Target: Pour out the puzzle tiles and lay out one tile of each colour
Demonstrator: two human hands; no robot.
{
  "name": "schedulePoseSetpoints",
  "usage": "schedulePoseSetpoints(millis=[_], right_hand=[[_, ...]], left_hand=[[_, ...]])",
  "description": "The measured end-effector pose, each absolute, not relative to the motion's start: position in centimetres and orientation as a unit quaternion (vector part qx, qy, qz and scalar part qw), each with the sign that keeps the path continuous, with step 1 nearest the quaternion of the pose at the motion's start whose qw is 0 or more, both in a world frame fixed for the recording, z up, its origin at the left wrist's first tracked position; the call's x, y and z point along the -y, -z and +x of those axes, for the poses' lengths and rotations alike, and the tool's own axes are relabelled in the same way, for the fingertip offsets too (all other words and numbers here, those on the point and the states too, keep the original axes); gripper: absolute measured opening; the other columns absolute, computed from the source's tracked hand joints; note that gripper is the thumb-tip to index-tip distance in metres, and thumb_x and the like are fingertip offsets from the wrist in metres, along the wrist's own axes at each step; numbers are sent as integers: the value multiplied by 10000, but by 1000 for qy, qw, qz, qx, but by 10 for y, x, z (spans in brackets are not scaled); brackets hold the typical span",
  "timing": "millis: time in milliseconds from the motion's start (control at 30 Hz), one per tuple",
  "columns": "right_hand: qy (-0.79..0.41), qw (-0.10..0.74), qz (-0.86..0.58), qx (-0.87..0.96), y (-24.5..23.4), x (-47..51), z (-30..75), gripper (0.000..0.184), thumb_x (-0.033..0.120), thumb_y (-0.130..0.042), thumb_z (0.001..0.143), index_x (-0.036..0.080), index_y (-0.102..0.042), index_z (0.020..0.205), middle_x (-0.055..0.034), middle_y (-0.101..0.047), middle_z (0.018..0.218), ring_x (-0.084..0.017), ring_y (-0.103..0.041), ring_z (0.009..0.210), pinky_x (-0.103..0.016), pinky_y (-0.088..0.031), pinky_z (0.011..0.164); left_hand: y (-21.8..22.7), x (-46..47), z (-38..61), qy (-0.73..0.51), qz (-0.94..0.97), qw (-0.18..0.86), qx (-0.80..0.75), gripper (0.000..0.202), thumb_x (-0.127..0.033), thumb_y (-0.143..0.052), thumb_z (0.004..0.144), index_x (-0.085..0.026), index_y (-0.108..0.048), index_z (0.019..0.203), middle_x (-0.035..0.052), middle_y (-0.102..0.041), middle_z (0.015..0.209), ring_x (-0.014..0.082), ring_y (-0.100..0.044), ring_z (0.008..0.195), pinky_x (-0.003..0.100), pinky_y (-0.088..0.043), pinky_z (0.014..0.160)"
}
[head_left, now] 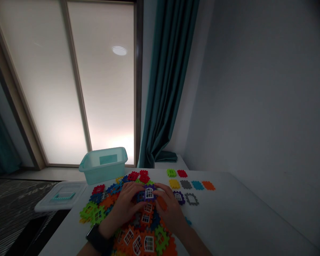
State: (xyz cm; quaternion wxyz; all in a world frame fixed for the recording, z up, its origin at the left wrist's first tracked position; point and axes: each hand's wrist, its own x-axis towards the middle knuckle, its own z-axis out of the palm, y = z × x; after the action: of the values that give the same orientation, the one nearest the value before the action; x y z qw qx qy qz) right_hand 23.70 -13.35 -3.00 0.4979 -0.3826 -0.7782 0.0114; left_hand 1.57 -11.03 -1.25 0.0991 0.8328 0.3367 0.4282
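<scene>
Between the fingertips of both hands is a purple interlocking tile (149,192) with a white window insert, held just above a heap of similar pieces. My left hand (128,201), wearing a black watch (96,237) at the wrist, pinches its left side. On the other side, my right hand (168,207) grips the right edge with thumb and fingers. Below them spreads the pile of orange, blue, green and red tiles (136,239), several with white window frames. The hands hide part of the heap.
Loose tiles lie in rows to the right, among them a yellow tile (174,184), an orange tile (208,185) and a grey window tile (192,199). A teal bin (104,174) stands behind the heap, beside its clear lid (61,195). A wall (261,106) bounds the right.
</scene>
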Motion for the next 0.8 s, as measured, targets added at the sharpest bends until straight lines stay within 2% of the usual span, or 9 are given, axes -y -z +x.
schedulePoseSetpoints(millis=[133,267,467,800], right_hand=[[-5,491,-382,783,29,133,237,233,187,-549,946,270,-624,1150,-87,-646,1246,-250,-614,1178,-443,-561,992],[7,496,-378,782,28,131,238,195,176,-556,949,270,-638,1099,-76,-680,1155,-248,-643,1101,-445,-574,949],[12,495,-375,783,28,130,239,203,197,-552,961,271,-636,1130,-76,-689,1142,-252,-646,1097,-451,-572,942],[-8,450,-387,805,25,129,248,192,164,-554,948,266,-613,1099,-65,-686,1168,-267,-611,1131,-497,-530,983]], left_hand=[[13,107,13,-434,844,31,-313,272,-420,-652,944,-249,-650,1156,81,-712,1173,270,-637,1081,474,-475,985],[14,107,14,-429,846,17,-315,280,-425,-651,943,-256,-653,1166,76,-717,1164,266,-649,1063,476,-478,993],[19,107,13,-431,828,29,-358,511,-438,-715,884,-272,-560,1342,95,-677,1209,304,-608,1133,519,-472,1014],[19,104,14,-410,834,26,-368,479,-397,-780,824,-276,-629,1262,108,-623,1240,334,-572,1181,531,-471,1030]])
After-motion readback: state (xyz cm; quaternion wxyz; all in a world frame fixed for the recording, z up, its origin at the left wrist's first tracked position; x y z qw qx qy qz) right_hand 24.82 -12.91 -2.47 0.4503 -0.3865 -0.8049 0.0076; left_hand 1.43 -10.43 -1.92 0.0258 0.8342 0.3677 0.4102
